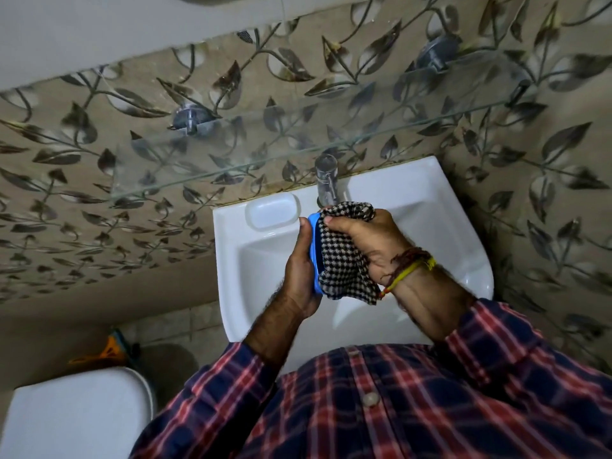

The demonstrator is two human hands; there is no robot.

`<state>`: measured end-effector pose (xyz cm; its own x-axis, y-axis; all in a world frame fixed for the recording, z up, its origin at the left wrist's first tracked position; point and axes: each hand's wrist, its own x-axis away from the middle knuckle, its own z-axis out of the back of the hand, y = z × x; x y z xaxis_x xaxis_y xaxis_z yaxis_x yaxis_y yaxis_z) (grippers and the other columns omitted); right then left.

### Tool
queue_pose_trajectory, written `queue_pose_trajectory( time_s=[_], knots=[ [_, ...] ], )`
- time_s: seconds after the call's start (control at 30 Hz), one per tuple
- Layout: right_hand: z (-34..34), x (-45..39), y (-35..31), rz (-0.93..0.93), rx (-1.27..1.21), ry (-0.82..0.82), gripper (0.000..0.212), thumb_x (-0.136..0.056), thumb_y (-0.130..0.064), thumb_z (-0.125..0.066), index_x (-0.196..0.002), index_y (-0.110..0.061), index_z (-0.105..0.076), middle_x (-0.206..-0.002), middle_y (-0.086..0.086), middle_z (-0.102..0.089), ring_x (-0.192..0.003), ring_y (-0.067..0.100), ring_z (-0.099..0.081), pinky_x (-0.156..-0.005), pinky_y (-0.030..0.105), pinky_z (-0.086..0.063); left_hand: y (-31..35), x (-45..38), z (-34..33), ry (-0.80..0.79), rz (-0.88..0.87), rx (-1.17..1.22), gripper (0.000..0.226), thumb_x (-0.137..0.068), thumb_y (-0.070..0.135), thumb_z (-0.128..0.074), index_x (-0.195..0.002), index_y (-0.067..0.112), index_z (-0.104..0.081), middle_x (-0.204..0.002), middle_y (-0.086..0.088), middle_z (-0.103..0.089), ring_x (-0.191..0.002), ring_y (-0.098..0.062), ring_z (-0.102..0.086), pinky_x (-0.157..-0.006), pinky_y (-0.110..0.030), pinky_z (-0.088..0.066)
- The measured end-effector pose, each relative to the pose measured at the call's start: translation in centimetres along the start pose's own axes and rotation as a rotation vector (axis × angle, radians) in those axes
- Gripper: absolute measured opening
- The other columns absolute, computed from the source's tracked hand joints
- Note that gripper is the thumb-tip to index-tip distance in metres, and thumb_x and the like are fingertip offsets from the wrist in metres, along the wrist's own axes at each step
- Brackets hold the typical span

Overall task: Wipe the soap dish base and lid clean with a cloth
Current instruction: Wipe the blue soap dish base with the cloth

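Observation:
A blue plastic soap dish part (314, 241) stands on edge over the white sink basin (261, 256), held from the left by my left hand (299, 271). Whether it is the base or the lid I cannot tell. A black-and-white checked cloth (341, 256) is bunched in my right hand (371, 243) and pressed against the hollow side of the blue part. Most of the blue part is hidden by the cloth and my fingers. The other half of the soap dish is nowhere in view.
A chrome tap (326, 180) rises at the back of the sink, just above my hands. A moulded soap recess (271, 213) sits left of it. A glass shelf (231, 150) juts from the leaf-patterned wall overhead. A white toilet tank (73, 415) is at lower left.

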<state>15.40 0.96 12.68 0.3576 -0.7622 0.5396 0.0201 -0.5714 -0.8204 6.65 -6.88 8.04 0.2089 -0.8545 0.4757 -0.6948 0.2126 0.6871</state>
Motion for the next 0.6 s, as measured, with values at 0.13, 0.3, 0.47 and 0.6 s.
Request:
queue_pose_trajectory(
  time_s=[0.13,0.3,0.47,0.6],
  knots=[
    [-0.6,0.8,0.5,0.130,0.116,-0.060,0.012,-0.078,-0.010,-0.078,-0.090,-0.012,-0.076,-0.081,0.005,-0.078,-0.076,0.019,-0.076,-0.071,0.033,-0.061,1.2,-0.5,-0.3,-0.004,-0.019,0.024,0.065,-0.097,0.059,-0.038,-0.144,0.017,-0.052,-0.134,-0.015,-0.065,-0.122,-0.031,-0.062,-0.107,-0.046,-0.047],
    [0.2,0.4,-1.1,0.153,0.139,-0.097,0.018,-0.075,-0.013,-0.078,-0.092,-0.009,-0.076,-0.085,0.010,-0.078,-0.082,0.028,-0.075,-0.080,0.048,-0.061,1.2,-0.7,-0.5,-0.030,-0.041,-0.040,0.068,-0.096,0.060,-0.040,-0.143,0.013,-0.053,-0.133,-0.016,-0.065,-0.124,-0.032,-0.061,-0.109,-0.047,-0.046],
    [0.3,0.7,-0.7,0.185,0.240,-0.139,0.013,-0.076,-0.011,-0.080,-0.088,-0.013,-0.075,-0.082,0.005,-0.078,-0.079,0.022,-0.076,-0.076,0.040,-0.062,2.0,-1.4,-0.8,-0.024,-0.042,-0.027,0.057,-0.101,0.059,-0.033,-0.136,0.022,-0.060,-0.120,-0.012,-0.071,-0.108,-0.027,-0.069,-0.093,-0.041,-0.057],
    [0.5,0.6,-0.7,0.128,0.221,-0.167,0.017,-0.075,-0.010,-0.080,-0.091,-0.011,-0.074,-0.079,0.005,-0.078,-0.074,0.021,-0.076,-0.067,0.036,-0.061,2.2,-1.4,-0.7,-0.038,-0.070,-0.034,0.053,-0.099,0.058,-0.036,-0.130,0.027,-0.064,-0.120,-0.011,-0.072,-0.107,-0.026,-0.070,-0.091,-0.039,-0.058]
  ],
)
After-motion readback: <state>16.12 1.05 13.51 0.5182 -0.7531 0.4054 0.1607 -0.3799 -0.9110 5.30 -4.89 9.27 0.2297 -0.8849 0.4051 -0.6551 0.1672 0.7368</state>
